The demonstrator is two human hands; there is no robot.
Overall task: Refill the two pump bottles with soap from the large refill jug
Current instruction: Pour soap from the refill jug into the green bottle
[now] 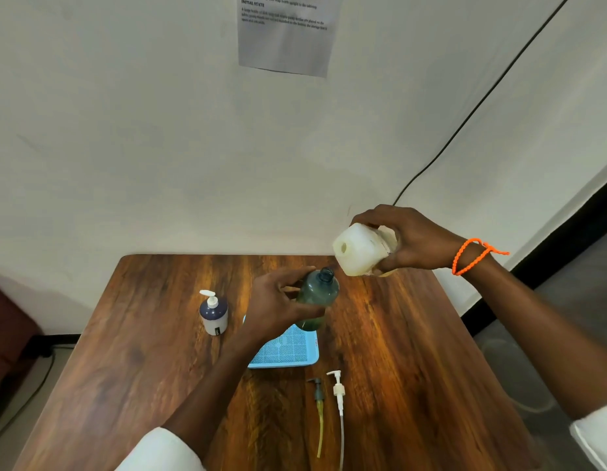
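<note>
My left hand [278, 305] grips a dark green pump bottle [317, 299] with its neck uncapped, held tilted above a blue tray [288, 353]. My right hand [414, 241] holds the white refill jug [358, 249] tipped on its side, its lower edge just above and right of the bottle's mouth. No stream of soap is visible. A second pump bottle [213, 312], dark blue and white with a white pump fitted, stands upright to the left. Two loose pump heads lie on the table near me: a dark one [318, 396] with a yellowish tube and a white one [337, 390].
The wooden table [142, 368] ends at a white wall behind. A printed sheet [287, 32] hangs on the wall and a black cable [465, 117] runs down it. An orange cord bracelet [472, 254] circles my right wrist. Floor lies to the right of the table.
</note>
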